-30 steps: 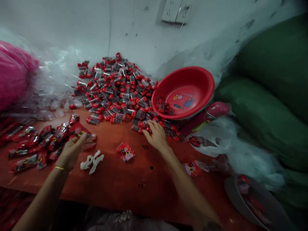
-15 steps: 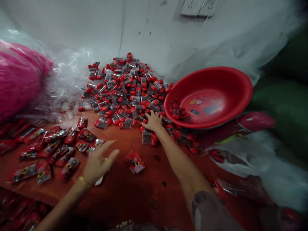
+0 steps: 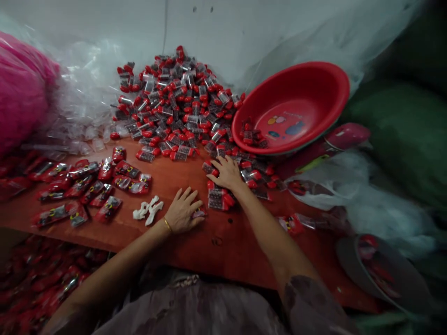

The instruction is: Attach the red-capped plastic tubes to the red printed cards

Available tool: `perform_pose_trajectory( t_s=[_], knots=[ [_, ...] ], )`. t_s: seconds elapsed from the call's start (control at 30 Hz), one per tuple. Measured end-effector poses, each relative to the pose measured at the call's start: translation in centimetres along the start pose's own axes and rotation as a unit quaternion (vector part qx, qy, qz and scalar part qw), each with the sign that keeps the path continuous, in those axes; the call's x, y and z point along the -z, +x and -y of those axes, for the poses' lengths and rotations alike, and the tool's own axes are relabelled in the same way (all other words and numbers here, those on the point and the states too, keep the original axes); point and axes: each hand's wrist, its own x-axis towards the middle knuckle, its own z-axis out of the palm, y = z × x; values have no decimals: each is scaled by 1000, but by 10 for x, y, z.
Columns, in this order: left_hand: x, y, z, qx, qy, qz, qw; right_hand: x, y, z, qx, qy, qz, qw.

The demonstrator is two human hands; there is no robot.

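Okay, my left grip [image 3: 181,215] spread wide over a red packet [image 3: 199,212]; right grip [image 3: 227,174] half-curled on red-capped containers [image 3: 217,201], can't tell if any are held.

Red table [image 3: 209,251] w/ heap of small red-ended clear packs [image 3: 185,111] at back ctr.; printed red packets [image 3: 82,185] on L; white scraps [image 3: 152,210] nr packets; tilted red basin [image 3: 305,104] R of heap.

1. Left hand [image 3: 183,212] — palm down, low over the worktop [image 3: 226,242], fingers spread, a band at the wrist.
2. Right hand [image 3: 226,173] — farther forward, fingers slightly parted and curved.
3. Both arms reach forward, converging.
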Motion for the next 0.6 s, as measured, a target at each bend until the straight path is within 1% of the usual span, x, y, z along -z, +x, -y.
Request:
perform_pose_trajectory(
  t_s=[0.1,0.17,0.27,0.33,0.4,0.43,0.5,0.6],
  knots=[
    [4,-5,-3,-11,5,-21,1000,6,-22,-3,13,4,9,1000],
    [9,-11,-5,5,11,-49,999,14,-38,-2,2,6,4,1000],
    [16,-24,-9,79,27,-86,993,26,-63,14,-19,28,-32,999],
    [18,-34,-13,136,38,-93,986,31,-81,36,7,57,-56,997],
    [16,-42,-16,169,47,-92,980,29,-97,61,51,79,-60,994],
    [15,-45,-18,175,49,-90,979,25,-104,73,61,83,-56,993],
    [11,-49,-21,173,49,-85,980,15,-114,93,59,92,-44,993],
    [7,-49,-23,167,39,-84,982,0,-121,107,35,116,-41,992]
  ],
)
